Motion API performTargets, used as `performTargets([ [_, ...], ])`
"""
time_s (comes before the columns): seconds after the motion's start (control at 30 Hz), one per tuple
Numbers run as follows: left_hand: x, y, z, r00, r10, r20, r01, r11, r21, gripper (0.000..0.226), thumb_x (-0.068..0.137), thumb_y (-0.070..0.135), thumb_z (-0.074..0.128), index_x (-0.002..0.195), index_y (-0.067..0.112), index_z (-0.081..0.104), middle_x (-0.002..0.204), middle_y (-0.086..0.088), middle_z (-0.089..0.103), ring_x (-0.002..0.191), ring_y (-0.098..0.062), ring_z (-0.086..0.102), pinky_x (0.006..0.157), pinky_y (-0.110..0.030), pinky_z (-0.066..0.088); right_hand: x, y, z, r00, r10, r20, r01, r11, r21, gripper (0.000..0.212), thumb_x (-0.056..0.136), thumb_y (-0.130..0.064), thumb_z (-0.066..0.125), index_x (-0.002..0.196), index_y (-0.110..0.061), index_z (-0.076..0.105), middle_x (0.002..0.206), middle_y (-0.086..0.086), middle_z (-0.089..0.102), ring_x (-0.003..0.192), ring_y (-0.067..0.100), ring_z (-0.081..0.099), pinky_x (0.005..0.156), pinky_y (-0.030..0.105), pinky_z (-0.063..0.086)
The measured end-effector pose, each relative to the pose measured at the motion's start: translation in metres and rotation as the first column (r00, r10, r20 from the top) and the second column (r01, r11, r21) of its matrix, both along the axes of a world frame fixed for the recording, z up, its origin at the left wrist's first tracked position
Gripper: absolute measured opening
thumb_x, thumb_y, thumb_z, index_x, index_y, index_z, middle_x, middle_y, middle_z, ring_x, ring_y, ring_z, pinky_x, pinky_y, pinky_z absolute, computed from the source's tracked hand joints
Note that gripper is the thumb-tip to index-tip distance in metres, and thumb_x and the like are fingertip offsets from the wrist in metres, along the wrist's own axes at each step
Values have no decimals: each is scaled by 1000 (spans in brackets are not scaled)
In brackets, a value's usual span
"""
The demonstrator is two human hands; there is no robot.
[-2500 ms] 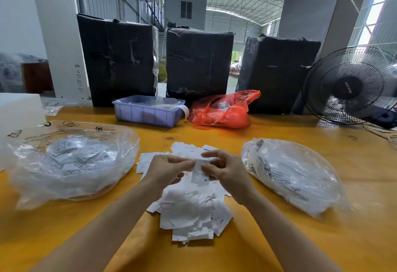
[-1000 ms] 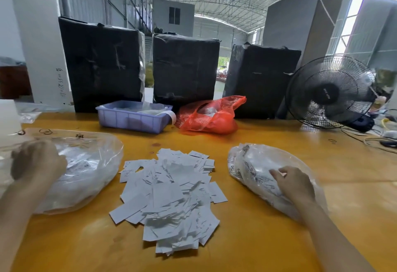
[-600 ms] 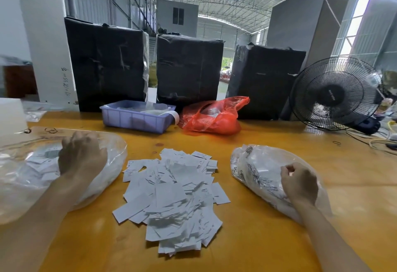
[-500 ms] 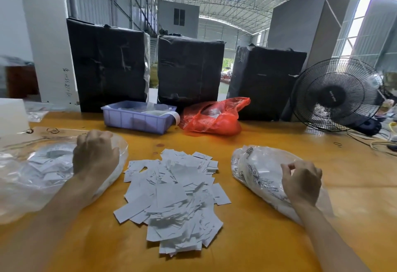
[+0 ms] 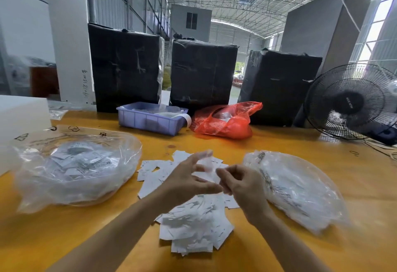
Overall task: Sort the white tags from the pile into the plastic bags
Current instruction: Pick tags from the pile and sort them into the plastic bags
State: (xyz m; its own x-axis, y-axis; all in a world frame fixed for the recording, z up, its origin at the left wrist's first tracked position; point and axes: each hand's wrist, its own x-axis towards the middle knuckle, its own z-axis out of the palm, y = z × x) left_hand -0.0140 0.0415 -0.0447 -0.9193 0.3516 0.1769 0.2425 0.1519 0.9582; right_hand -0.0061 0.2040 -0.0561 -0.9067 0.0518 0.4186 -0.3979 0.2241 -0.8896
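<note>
Head view: sorting is judged part done. A large pile (image 5: 189,211) of white tags is left on the table (image 5: 279,143), while tags are already seen inside the left bag (image 5: 75,164) and the right bag (image 5: 296,188), one on each side of the pile. Above the pile, the left hand (image 5: 187,181) is held with fingers spread; the right hand (image 5: 242,186) is loosely curled. Whether a tag is pinched between them cannot be told, owing to blur. Behind the pile, a tray (image 5: 150,119), a red bag (image 5: 225,121), three black bales and a fan (image 5: 352,102) are set; none obstructs either bag.
</note>
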Motion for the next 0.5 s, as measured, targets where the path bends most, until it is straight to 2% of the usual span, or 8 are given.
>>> performTargets([
  [0.07, -1, -4, 2, 996, -48, 80, 40, 994, 104, 71, 65, 11, 84, 128, 24, 52, 110, -12, 66, 83, -20, 71, 72, -29, 56, 2, -5, -2, 997, 63, 49, -61, 998, -32, 27, 84, -13, 69, 71, 9, 61, 46, 2, 52, 42, 11, 44, 46, 22, 37],
  [0.17, -6, -10, 5, 955, -93, 281, -2, 948, 319, 66, 63, 30, 78, 122, 15, 53, 109, -17, 68, 84, -27, 72, 65, -26, 55, 5, -5, -3, 991, 93, 96, -91, 996, -19, 27, 84, -12, 69, 74, 11, 61, 49, 3, 54, 43, 11, 44, 46, 22, 37],
  [0.23, -8, -11, 4, 940, -20, 341, -92, 947, 309, 60, 64, 30, 77, 116, 7, 56, 99, -15, 70, 78, -25, 72, 61, -24, 55, 4, -6, -5, 986, 105, 129, -104, 994, -15, 25, 84, -13, 68, 75, 10, 61, 50, 3, 55, 44, 11, 45, 47, 23, 38],
  [0.37, -10, -15, -4, 920, 67, 385, -168, 957, 236, 33, 76, -4, 72, 106, 5, 63, 76, -11, 66, 65, -17, 67, 59, -21, 53, 3, -12, -11, 985, 73, 157, -80, 996, 38, 28, 86, -16, 68, 74, 9, 59, 47, 1, 49, 40, 9, 40, 45, 22, 34],
  [0.5, -12, -17, -6, 919, 107, 380, -195, 960, 199, 21, 77, -7, 70, 94, 5, 67, 68, -6, 65, 59, -14, 64, 55, -18, 52, 2, -13, -15, 980, 58, 190, -64, 998, 25, 27, 86, -17, 68, 76, 7, 58, 45, -1, 49, 36, 7, 37, 42, 19, 30],
])
